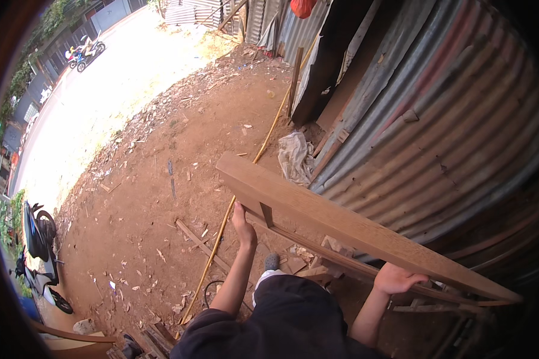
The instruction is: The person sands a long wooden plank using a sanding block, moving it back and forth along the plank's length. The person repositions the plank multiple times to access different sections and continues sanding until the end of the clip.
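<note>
A long wooden frame [337, 213], like a door or window frame, slants across the view in front of my body. Its wide smooth rail faces up, and a short crosspiece [267, 214] joins it to a thinner lower rail. My left hand [244, 226] grips the frame near its far left end, with the thumb up against the wood. On the right, my right hand [397, 278] holds the frame from below, thumb along the rail's side. The fingers of both hands are partly hidden by the wood. Beneath it, my foot in a grey shoe [272, 261] stands on the dirt.
A corrugated metal wall [431, 148] rises close on the right, with a pale cloth sack [295, 157] at its foot. A yellow hose [215, 244] crosses the dirt floor beside a wooden strip [202, 244]. Motorcycles [45, 256] stand left; scrap wood [150, 341] lies behind.
</note>
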